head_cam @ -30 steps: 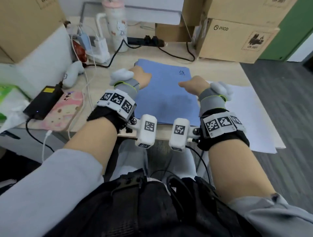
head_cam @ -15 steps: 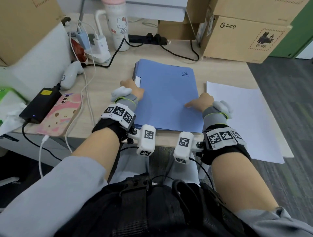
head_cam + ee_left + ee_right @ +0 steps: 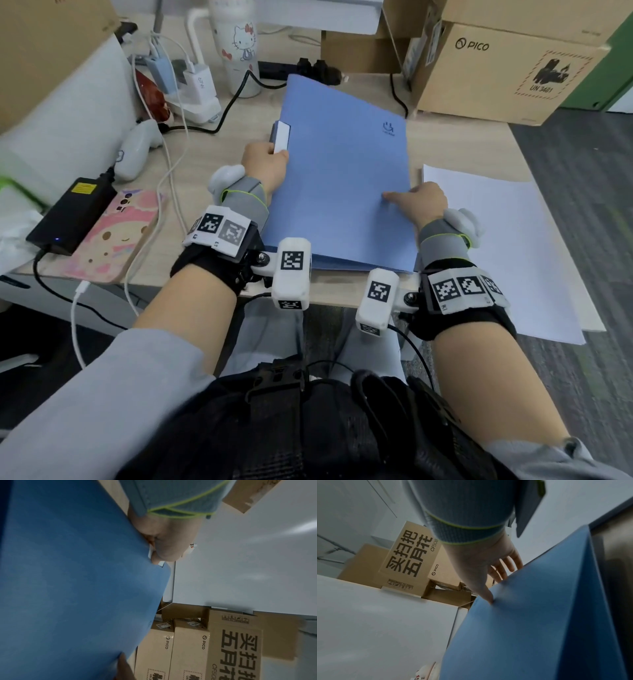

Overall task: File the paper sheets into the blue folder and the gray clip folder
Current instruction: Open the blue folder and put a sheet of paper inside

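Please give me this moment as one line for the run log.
left hand: holds blue folder spine edge | right hand: pinches cover's right edge, lifting | paper sheet: on desk, unfiled

The head view is evenly and brightly lit with soft shadows, and its straight lines bow at the edges. Both wrist views are dimmer, grainy, blurred and strongly warped.

Office: wooden desk (image 3: 455, 144), stacked cardboard boxes (image 3: 507, 68), chargers (image 3: 197, 84), grey carpet floor (image 3: 589, 192)
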Demonstrator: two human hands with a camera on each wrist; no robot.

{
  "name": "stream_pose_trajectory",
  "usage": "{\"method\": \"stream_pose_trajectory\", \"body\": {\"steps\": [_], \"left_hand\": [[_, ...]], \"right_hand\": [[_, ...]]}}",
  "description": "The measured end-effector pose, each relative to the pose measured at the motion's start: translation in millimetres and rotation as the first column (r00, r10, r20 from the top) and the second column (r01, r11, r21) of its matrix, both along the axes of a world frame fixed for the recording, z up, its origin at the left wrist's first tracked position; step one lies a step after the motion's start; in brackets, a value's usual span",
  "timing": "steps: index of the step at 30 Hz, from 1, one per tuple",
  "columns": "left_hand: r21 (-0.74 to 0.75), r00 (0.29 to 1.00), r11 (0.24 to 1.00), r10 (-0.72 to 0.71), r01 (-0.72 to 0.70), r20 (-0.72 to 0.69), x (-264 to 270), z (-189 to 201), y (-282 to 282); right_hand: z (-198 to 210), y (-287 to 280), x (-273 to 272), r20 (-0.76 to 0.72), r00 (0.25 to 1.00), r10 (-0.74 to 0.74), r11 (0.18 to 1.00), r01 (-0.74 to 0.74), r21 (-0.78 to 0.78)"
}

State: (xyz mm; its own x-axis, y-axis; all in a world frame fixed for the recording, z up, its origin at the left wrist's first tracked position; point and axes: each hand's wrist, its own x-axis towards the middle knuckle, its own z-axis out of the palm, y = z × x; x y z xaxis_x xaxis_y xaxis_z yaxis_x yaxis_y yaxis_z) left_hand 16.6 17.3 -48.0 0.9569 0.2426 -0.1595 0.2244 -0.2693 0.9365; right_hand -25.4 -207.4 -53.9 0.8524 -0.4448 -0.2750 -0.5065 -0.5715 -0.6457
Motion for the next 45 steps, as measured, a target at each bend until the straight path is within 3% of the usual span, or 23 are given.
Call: {"method": "stream_pose_trajectory", "body": {"steps": [2, 4, 6, 9, 16, 21, 27, 32, 35, 42, 45], "left_hand": [[-0.068, 0.999, 0.997, 0.024, -0.021, 0.047, -1.8, -2.5, -4.9], [-0.086, 0.995, 0.996, 0.035, -0.027, 0.092, -2.9, -4.6, -9.8], [-0.033, 0.992, 0.999, 0.036, -0.032, 0.12, -1.8, -7.9, -9.6], [0.07, 0.991, 0.997, -0.036, 0.028, 0.128, -1.7, -7.8, -1.4], [0.117, 0.99, 0.984, -0.137, 0.132, 0.032, 6.3, -5.8, 24.8], [0.127, 0.995, 0.989, -0.069, 0.078, -0.068, 9.6, -0.1, 47.8], [0.018, 0.994, 0.995, 0.103, -0.103, -0.02, 17.1, 2.9, 54.0], [-0.095, 0.96, 0.969, 0.241, -0.229, 0.141, 22.7, 2.8, 55.1], [-0.156, 0.941, 0.958, 0.268, -0.239, 0.207, 24.0, 1.9, 52.6], [-0.374, 0.928, 0.9, 0.314, -0.224, 0.201, 20.8, 14.6, 38.3], [-0.345, 0.912, 0.897, 0.359, -0.278, 0.198, 15.4, 18.6, 23.4]], "right_hand": [[2.7, 2.1, 3.0, 0.085, 0.994, -0.071, 0.997, 0.069, 0.018], [5.6, 3.2, 1.9, 0.179, 0.969, -0.171, 0.976, 0.142, 0.165], [0.5, -1.0, 2.9, 0.248, 0.928, -0.278, 0.932, 0.198, 0.304], [-3.2, 0.1, 3.8, 0.319, 0.875, -0.363, 0.892, 0.228, 0.39], [-8.3, 4.3, 10.6, 0.321, 0.849, -0.42, 0.86, 0.259, 0.441], [-13.8, -6.2, 11.2, 0.285, 0.844, -0.455, 0.839, 0.298, 0.456], [-9.4, -11.3, 12.7, 0.301, 0.86, -0.412, 0.841, 0.231, 0.489], [-11.5, -24.1, 1.7, 0.265, 0.887, -0.379, 0.828, 0.197, 0.525], [-11.7, -28.2, -3.0, 0.265, 0.888, -0.375, 0.823, 0.187, 0.537], [-9.4, -45.1, -13.3, 0.265, 0.856, -0.443, 0.783, 0.226, 0.579], [-6.9, -53.2, -18.2, 0.277, 0.84, -0.467, 0.777, 0.239, 0.583]]}}
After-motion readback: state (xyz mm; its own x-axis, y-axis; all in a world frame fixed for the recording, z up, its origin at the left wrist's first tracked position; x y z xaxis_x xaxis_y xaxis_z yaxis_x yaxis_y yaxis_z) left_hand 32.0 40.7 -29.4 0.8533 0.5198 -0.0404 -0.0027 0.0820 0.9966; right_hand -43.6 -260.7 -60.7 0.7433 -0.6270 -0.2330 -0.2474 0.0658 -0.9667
